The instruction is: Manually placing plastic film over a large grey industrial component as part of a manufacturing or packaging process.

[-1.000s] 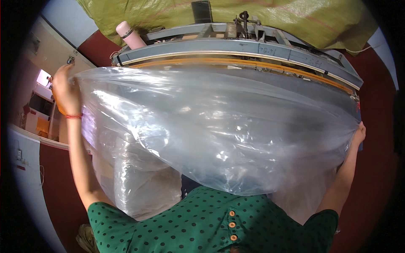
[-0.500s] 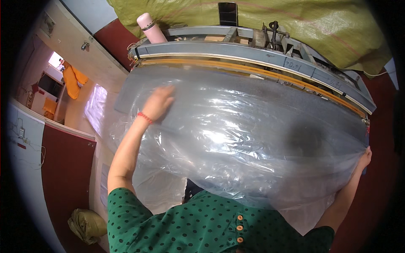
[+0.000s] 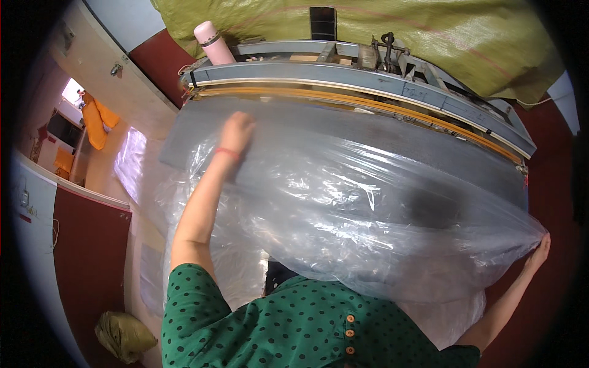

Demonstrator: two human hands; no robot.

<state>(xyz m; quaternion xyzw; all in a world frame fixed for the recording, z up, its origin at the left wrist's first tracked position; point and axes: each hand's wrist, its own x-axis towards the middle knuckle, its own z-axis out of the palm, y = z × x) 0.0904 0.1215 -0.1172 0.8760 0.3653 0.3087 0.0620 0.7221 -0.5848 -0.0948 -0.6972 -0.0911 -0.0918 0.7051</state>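
Green polka-dot blouse, orange buttons

A pink cylindrical bottle [image 3: 210, 42] standing on the grey machine frame [image 3: 343, 70], a dark phone [image 3: 323, 23] upright beside an olive-green woven tarp [image 3: 429, 37], orange cloth [image 3: 98, 119] hanging far left, a yellowish sack [image 3: 123, 334] on the floor.

bag [image 3: 368, 214] on table [image 3: 429, 141], flask [image 3: 213, 43] behind

Glossy clear plastic bag [image 3: 368, 208] (crinkled)
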